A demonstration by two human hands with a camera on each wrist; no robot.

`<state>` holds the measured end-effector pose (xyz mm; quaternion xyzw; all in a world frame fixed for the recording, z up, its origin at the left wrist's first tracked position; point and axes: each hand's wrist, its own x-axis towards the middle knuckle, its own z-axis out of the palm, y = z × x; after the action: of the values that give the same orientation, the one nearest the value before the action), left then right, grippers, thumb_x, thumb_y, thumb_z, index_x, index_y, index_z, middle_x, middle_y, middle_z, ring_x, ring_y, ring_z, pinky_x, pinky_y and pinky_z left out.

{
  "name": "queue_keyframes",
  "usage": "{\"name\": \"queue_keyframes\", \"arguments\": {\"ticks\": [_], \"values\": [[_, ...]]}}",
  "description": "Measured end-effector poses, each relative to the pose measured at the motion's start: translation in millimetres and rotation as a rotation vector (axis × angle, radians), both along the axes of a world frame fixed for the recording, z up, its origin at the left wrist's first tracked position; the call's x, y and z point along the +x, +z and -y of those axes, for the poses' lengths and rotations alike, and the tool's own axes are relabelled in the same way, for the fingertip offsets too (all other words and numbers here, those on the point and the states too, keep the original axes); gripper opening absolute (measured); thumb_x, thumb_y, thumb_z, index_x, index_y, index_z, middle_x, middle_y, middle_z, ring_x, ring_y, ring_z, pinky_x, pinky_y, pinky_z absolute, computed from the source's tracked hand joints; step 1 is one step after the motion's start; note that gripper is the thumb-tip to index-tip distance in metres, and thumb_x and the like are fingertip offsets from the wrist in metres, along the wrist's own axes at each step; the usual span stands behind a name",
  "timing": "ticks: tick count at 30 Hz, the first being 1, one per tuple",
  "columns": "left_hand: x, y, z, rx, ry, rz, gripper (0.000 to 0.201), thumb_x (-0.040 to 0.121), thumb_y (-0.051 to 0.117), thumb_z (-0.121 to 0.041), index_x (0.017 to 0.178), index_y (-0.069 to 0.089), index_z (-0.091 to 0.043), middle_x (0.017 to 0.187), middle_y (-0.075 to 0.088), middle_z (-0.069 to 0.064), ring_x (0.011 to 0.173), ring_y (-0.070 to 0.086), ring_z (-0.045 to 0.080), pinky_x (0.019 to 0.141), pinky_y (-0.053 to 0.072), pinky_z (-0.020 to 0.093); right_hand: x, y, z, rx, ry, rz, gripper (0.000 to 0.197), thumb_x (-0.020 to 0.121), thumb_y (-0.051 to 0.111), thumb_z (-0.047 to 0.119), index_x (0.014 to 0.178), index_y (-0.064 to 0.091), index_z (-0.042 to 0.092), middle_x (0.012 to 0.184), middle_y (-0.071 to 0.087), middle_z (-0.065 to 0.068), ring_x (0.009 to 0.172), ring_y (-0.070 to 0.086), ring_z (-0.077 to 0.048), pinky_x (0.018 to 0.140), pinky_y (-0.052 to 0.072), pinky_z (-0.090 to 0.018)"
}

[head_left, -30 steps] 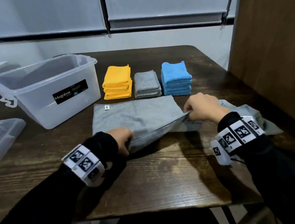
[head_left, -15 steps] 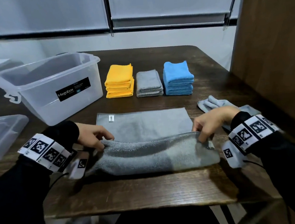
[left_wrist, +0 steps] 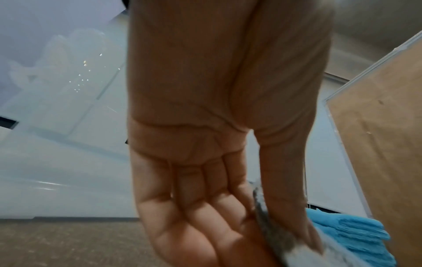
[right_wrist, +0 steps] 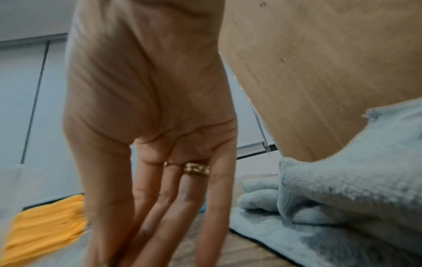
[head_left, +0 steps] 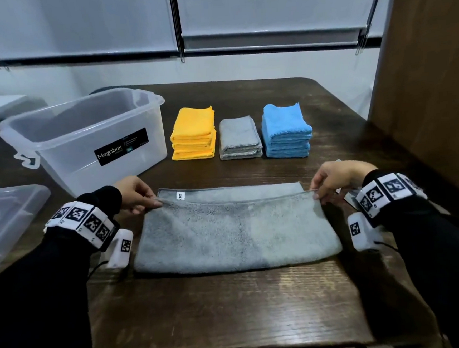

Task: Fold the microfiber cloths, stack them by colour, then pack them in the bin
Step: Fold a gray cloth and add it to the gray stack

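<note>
On the table (head_left: 233,305), each hand pinches a folded grey cloth (head_left: 236,233) corner.

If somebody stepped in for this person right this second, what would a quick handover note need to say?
Left hand pinches the left corner and right hand the right corner of the grey cloth, folded over nearly in half on the table.
Done: yellow stack, grey stack and blue stack sit in a row beside the bin.
Left: finish folding this cloth, add it to the grey stack, fold the loose grey cloth by the right hand, then pack the stacks into the bin.
</note>
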<state>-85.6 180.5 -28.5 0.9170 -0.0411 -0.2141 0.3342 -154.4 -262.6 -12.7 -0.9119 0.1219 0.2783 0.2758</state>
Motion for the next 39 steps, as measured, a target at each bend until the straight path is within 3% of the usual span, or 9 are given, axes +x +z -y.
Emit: {"name": "queue_keyframes", "arguments": {"ticks": [4, 7, 11, 18, 22, 27, 31, 35, 39], "values": [[14.5, 1.3, 0.6, -0.144, 0.169, 0.008, 0.021, 0.068, 0.077, -0.009, 0.073, 0.06, 0.003, 0.039, 0.049, 0.003, 0.026, 0.038, 0.008, 0.031, 0.031, 0.013, 13.0, 0.0, 8.0, 0.099, -0.111, 0.076, 0.01, 0.088, 0.063, -0.003, 0.09, 0.063, 0.007, 0.075, 0.07, -0.006, 0.071, 0.07, -0.017, 0.065, 0.056, -0.031], [22.3, -6.0, 6.3, -0.066, 0.223, -0.002, 0.022, 0.073, 0.078, -0.007, 0.07, 0.057, 0.0, 0.036, 0.049, 0.002, 0.024, 0.039, 0.009, 0.032, 0.032, 0.015, 22.6, -8.4, 1.8, 0.033, -0.106, 0.097, 0.01, 0.09, 0.061, 0.001, 0.091, 0.061, 0.011, 0.078, 0.069, -0.007, 0.07, 0.07, -0.017, 0.062, 0.053, -0.03], [31.9, -16.6, 10.8, 0.044, 0.241, 0.04, 0.024, 0.073, 0.08, -0.015, 0.07, 0.058, -0.004, 0.054, 0.056, 0.008, 0.039, 0.048, 0.014, 0.042, 0.042, 0.02, 32.3, -17.4, -3.6, -0.025, -0.101, 0.141, 0.006, 0.091, 0.063, 0.012, 0.086, 0.066, 0.011, 0.079, 0.07, -0.006, 0.071, 0.068, -0.015, 0.061, 0.048, -0.026], [44.7, -10.4, 11.5, 0.09, 0.307, 0.097, 0.022, 0.075, 0.078, -0.014, 0.074, 0.058, -0.005, 0.064, 0.058, 0.012, 0.049, 0.05, 0.02, 0.033, 0.041, 0.019, 46.4, -7.0, -2.9, -0.113, -0.19, 0.283, 0.01, 0.088, 0.065, 0.016, 0.089, 0.071, 0.008, 0.075, 0.071, -0.002, 0.066, 0.064, -0.012, 0.056, 0.043, -0.022], [46.6, -18.2, 18.0, 0.248, 0.248, 0.037, 0.017, 0.075, 0.079, -0.011, 0.072, 0.064, -0.003, 0.067, 0.064, 0.012, 0.043, 0.058, 0.017, 0.04, 0.044, 0.02, 53.7, -27.7, -14.2, -0.277, -0.138, 0.175, 0.015, 0.084, 0.065, 0.018, 0.089, 0.072, 0.006, 0.079, 0.075, -0.007, 0.073, 0.072, -0.019, 0.068, 0.059, -0.03], [50.6, -21.6, 21.9, 0.281, 0.04, 0.225, 0.031, 0.08, 0.074, -0.018, 0.106, 0.063, -0.007, 0.104, 0.063, 0.012, 0.095, 0.06, 0.026, 0.074, 0.044, 0.028, 59.4, -35.6, -14.5, -0.392, -0.031, 0.286, 0.023, 0.079, 0.067, 0.023, 0.101, 0.063, 0.018, 0.099, 0.065, 0.0, 0.093, 0.064, -0.021, 0.086, 0.054, -0.036], [50.7, -20.5, 27.1, 0.151, -0.014, 0.121, 0.018, 0.079, 0.075, -0.018, 0.093, 0.066, -0.009, 0.092, 0.065, 0.011, 0.076, 0.057, 0.021, 0.06, 0.046, 0.027, 65.4, -33.3, -17.5, -0.183, 0.141, 0.255, 0.03, 0.084, 0.07, 0.017, 0.112, 0.06, 0.022, 0.104, 0.061, -0.001, 0.089, 0.058, -0.016, 0.079, 0.049, -0.031], [54.5, -20.2, 28.5, 0.188, 0.079, 0.066, 0.021, 0.075, 0.079, -0.017, 0.085, 0.066, -0.004, 0.078, 0.063, 0.012, 0.061, 0.057, 0.02, 0.055, 0.051, 0.027, 67.6, -34.7, -16.4, -0.277, 0.205, 0.159, 0.026, 0.082, 0.074, 0.031, 0.104, 0.061, 0.025, 0.106, 0.061, 0.001, 0.095, 0.058, -0.018, 0.082, 0.052, -0.033], [56.2, -21.2, 24.2, 0.117, 0.104, -0.033, 0.024, 0.076, 0.078, -0.019, 0.069, 0.06, -0.006, 0.058, 0.052, 0.007, 0.054, 0.048, 0.018, 0.052, 0.048, 0.025, 60.7, -32.4, -10.7, -0.12, 0.09, 0.109, 0.025, 0.082, 0.074, 0.036, 0.09, 0.062, 0.016, 0.092, 0.061, -0.001, 0.083, 0.056, -0.015, 0.062, 0.047, -0.024]]}}
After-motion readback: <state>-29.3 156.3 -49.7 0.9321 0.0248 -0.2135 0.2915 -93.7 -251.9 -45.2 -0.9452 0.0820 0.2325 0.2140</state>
